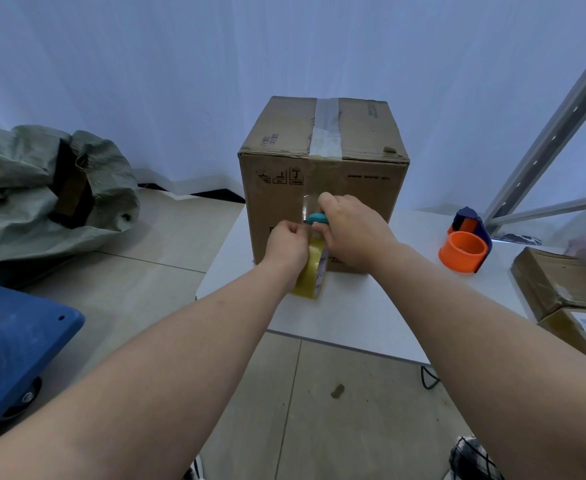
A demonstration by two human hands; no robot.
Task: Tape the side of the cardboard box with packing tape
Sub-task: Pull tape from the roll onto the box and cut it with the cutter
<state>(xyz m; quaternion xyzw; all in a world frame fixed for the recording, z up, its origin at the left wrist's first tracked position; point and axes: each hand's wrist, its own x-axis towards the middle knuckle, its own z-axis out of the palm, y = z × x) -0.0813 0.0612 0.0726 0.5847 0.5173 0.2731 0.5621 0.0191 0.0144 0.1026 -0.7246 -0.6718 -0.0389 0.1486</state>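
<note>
A person works on the near face of a cardboard box point(322, 188) standing toward the far side of a white table point(371, 313). The left hand point(286, 245) pinches the tape just above a yellowish roll of packing tape point(310, 277), which hangs against the lower part of that face near the table's left edge. The right hand point(352, 230) is closed around a teal cutter point(316, 218) held at the strip. A glossy run of clear tape point(306, 202) already shows down the middle of the near face, below older tape point(325, 133) sealing the top seam. The strip appears laid and about to be cut from the roll; pressing its end flat seems to be what remains. An orange-and-blue tape dispenser point(466, 245) sits unused toward the table's right edge.
</note>
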